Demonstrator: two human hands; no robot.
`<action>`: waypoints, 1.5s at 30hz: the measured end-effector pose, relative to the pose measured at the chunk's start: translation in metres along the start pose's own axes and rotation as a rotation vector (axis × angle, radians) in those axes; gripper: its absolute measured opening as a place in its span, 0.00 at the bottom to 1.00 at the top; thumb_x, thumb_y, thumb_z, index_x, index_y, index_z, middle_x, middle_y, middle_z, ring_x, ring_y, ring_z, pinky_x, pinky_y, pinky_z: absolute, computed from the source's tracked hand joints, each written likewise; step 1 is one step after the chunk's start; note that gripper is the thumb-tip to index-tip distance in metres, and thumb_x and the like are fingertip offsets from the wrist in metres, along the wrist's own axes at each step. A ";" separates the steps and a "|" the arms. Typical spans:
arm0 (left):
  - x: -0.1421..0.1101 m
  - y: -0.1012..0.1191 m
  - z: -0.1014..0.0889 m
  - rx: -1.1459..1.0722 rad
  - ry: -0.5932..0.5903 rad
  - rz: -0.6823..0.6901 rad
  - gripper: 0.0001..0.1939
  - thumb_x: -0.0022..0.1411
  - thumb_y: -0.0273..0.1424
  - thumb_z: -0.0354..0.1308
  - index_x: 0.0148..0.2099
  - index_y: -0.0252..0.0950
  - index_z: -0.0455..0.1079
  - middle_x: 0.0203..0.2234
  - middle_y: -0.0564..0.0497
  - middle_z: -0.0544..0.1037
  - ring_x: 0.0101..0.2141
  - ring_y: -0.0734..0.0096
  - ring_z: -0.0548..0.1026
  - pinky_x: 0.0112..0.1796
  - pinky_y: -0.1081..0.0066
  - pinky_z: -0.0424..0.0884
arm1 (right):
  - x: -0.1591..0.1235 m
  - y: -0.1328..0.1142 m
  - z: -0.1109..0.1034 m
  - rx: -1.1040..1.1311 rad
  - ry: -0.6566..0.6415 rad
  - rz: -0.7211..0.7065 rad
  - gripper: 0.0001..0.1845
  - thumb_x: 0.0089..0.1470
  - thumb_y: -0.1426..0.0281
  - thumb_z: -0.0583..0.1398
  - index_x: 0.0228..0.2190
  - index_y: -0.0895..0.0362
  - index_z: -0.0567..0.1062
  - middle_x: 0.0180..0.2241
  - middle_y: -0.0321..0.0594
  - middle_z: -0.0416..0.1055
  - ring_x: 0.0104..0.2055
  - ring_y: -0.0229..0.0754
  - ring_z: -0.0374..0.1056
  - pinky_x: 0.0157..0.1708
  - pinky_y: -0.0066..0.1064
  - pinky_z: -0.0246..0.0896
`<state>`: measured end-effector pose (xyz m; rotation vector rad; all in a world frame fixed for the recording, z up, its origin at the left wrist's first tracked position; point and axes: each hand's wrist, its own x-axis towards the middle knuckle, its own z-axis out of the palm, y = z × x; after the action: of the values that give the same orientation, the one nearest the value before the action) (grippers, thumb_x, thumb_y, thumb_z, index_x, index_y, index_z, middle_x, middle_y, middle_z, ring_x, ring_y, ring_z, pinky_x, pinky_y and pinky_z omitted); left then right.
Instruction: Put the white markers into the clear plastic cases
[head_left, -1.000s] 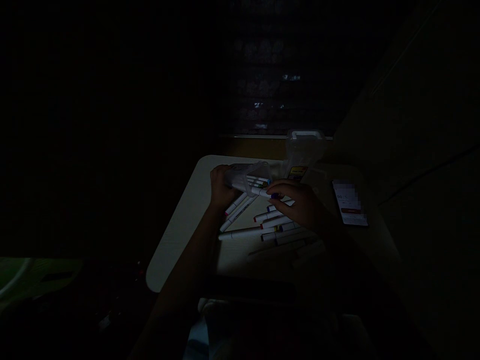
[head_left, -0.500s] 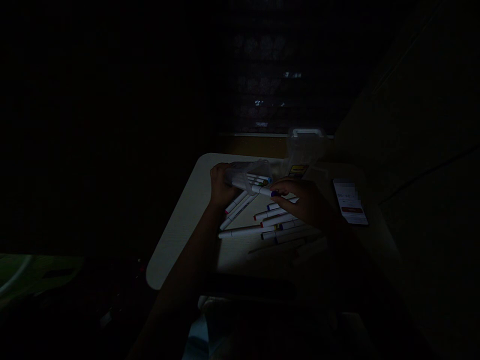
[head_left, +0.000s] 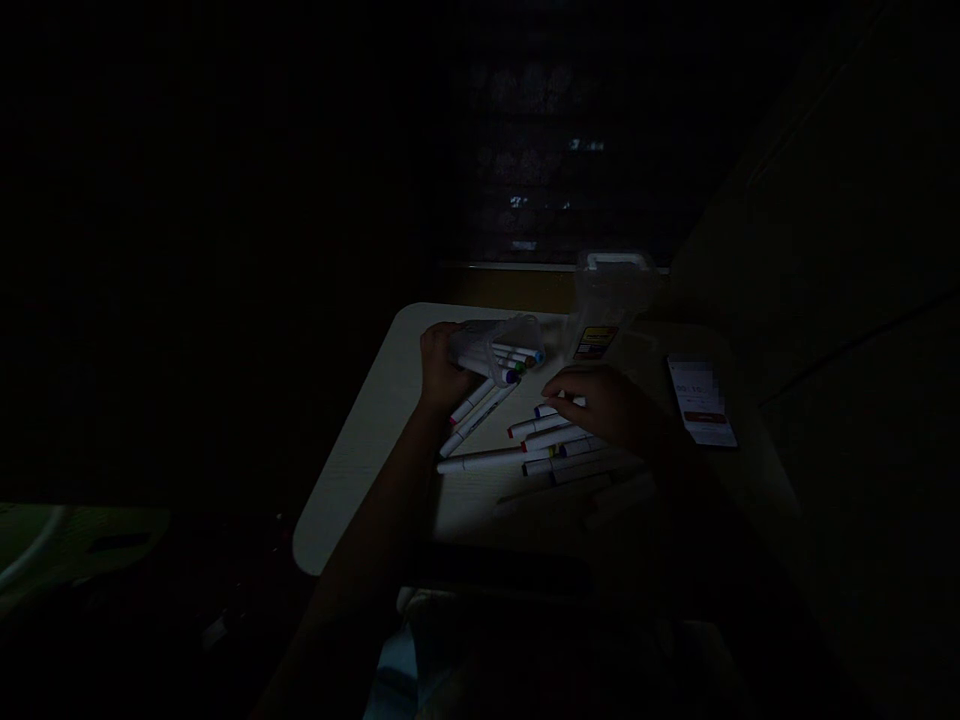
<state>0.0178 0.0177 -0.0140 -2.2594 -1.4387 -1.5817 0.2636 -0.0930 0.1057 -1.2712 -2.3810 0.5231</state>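
Observation:
The scene is very dark. My left hand (head_left: pixel 441 368) grips a clear plastic marker case (head_left: pixel 499 348) lying on its side, with several markers poking out of its open end. My right hand (head_left: pixel 604 403) hovers low over several white markers (head_left: pixel 525 448) scattered on the small pale table (head_left: pixel 360 470). Its fingers are curled downward near a marker with a blue cap (head_left: pixel 547 409); whether they hold anything is hidden in the dark.
A clear lid with a white handle and a yellow label (head_left: pixel 609 300) stands at the table's back edge. A lit phone (head_left: pixel 701 402) lies at the right. Dark surroundings hide everything beyond the table; a faint pale-green surface (head_left: pixel 45 545) shows at lower left.
The marker my right hand was pushing in now sits inside the case. My right hand has let go and drawn back and down toward the loose markers.

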 end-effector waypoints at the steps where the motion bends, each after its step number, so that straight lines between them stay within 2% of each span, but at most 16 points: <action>1: 0.000 0.000 0.000 -0.002 0.003 -0.001 0.27 0.45 0.37 0.63 0.49 0.39 0.63 0.43 0.45 0.71 0.47 0.54 0.69 0.49 0.56 0.65 | 0.002 0.000 0.006 -0.038 -0.073 0.013 0.09 0.57 0.75 0.58 0.35 0.60 0.79 0.36 0.43 0.78 0.38 0.40 0.72 0.38 0.29 0.62; 4: 0.000 -0.001 0.001 -0.011 0.023 0.005 0.27 0.46 0.37 0.63 0.49 0.39 0.63 0.43 0.45 0.71 0.47 0.55 0.70 0.49 0.57 0.66 | 0.010 0.001 0.028 -0.152 -0.219 -0.022 0.11 0.56 0.77 0.58 0.37 0.60 0.79 0.41 0.46 0.78 0.45 0.43 0.71 0.45 0.32 0.61; 9: 0.000 0.000 0.001 -0.033 0.038 0.028 0.27 0.47 0.36 0.63 0.50 0.40 0.63 0.43 0.46 0.70 0.47 0.56 0.70 0.48 0.58 0.66 | 0.019 0.008 0.052 -0.244 -0.278 -0.084 0.09 0.57 0.75 0.59 0.36 0.60 0.80 0.40 0.45 0.77 0.44 0.43 0.69 0.47 0.34 0.59; 14: 0.000 0.000 0.000 -0.035 0.036 -0.003 0.27 0.46 0.36 0.62 0.49 0.40 0.62 0.43 0.47 0.70 0.47 0.57 0.70 0.48 0.58 0.66 | 0.020 0.010 0.056 -0.247 -0.309 -0.108 0.09 0.58 0.73 0.59 0.36 0.60 0.80 0.39 0.45 0.77 0.45 0.43 0.69 0.48 0.34 0.57; 19: 0.001 0.001 0.001 -0.035 0.032 0.011 0.27 0.45 0.36 0.62 0.49 0.40 0.63 0.43 0.47 0.70 0.47 0.57 0.69 0.49 0.58 0.65 | 0.021 0.008 0.062 -0.254 -0.348 -0.135 0.09 0.54 0.76 0.61 0.37 0.59 0.80 0.39 0.43 0.77 0.44 0.43 0.70 0.46 0.32 0.57; 26: 0.001 0.003 -0.001 -0.005 0.003 -0.040 0.26 0.44 0.36 0.62 0.48 0.40 0.64 0.43 0.47 0.71 0.46 0.56 0.70 0.48 0.57 0.66 | 0.020 0.007 0.059 -0.289 -0.313 -0.122 0.11 0.55 0.77 0.59 0.38 0.60 0.80 0.39 0.46 0.76 0.45 0.46 0.69 0.47 0.36 0.57; 31: 0.001 0.003 -0.002 0.004 -0.013 -0.052 0.28 0.44 0.36 0.64 0.49 0.40 0.63 0.44 0.46 0.71 0.48 0.55 0.69 0.49 0.56 0.65 | 0.019 0.011 0.049 -0.234 -0.166 -0.158 0.15 0.56 0.78 0.57 0.43 0.60 0.78 0.41 0.45 0.75 0.47 0.45 0.67 0.48 0.35 0.60; 36: 0.001 0.001 0.000 -0.032 0.000 -0.032 0.27 0.46 0.38 0.63 0.49 0.39 0.62 0.44 0.45 0.69 0.48 0.56 0.69 0.49 0.57 0.65 | 0.015 0.022 0.026 -0.191 0.016 -0.157 0.18 0.58 0.77 0.54 0.48 0.59 0.75 0.44 0.46 0.74 0.48 0.45 0.67 0.50 0.38 0.61; 41: 0.001 0.001 -0.001 -0.033 -0.006 -0.026 0.27 0.47 0.38 0.63 0.49 0.39 0.62 0.44 0.46 0.69 0.48 0.56 0.69 0.50 0.57 0.64 | 0.004 0.024 -0.006 -0.188 0.212 -0.128 0.16 0.56 0.76 0.56 0.46 0.55 0.75 0.42 0.45 0.75 0.46 0.47 0.68 0.47 0.40 0.64; 45: 0.001 0.003 -0.002 -0.019 -0.021 -0.052 0.26 0.47 0.38 0.62 0.49 0.40 0.62 0.44 0.46 0.70 0.48 0.55 0.69 0.50 0.57 0.64 | -0.009 0.018 -0.028 -0.209 0.435 -0.113 0.12 0.57 0.72 0.57 0.43 0.53 0.74 0.40 0.42 0.75 0.45 0.46 0.70 0.47 0.40 0.65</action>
<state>0.0189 0.0159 -0.0109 -2.2732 -1.5063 -1.5977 0.2946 -0.0870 0.1197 -1.1799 -2.1555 -0.0398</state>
